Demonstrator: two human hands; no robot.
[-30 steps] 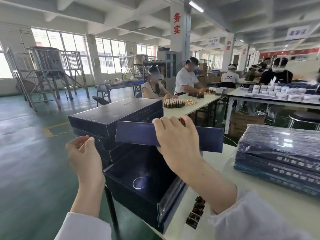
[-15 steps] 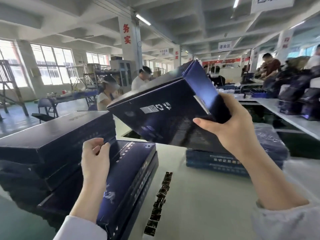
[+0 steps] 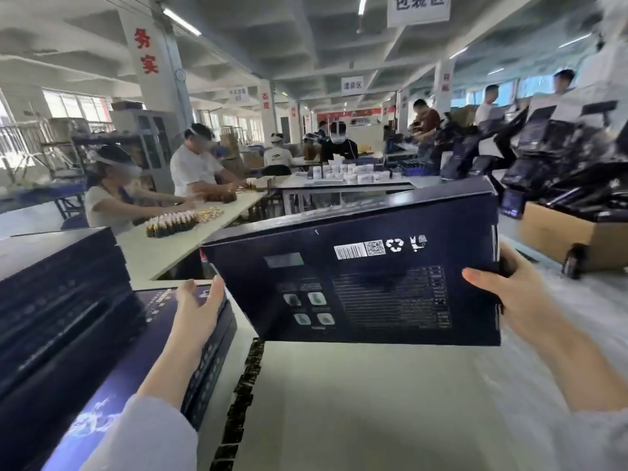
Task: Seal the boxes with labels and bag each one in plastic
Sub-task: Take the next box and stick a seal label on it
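box [image 3: 356, 283] now lower, barcode [image 3: 350, 250] forward; right hand [image 3: 520, 297] fingers [image 3: 475, 274] round its end; left hand [image 3: 198, 312] fingers [image 3: 217, 292] wide

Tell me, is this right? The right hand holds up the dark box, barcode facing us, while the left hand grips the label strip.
Not quite. In the head view the left hand is open beside the dark box, holding nothing; the label strip lies on the table. The rest stands.

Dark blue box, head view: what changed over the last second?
The right hand raised the box from the table's left side and turned its printed back toward the camera, gripping its right end. The left hand, open, reached toward the box's left corner. The label strip stayed on the table.
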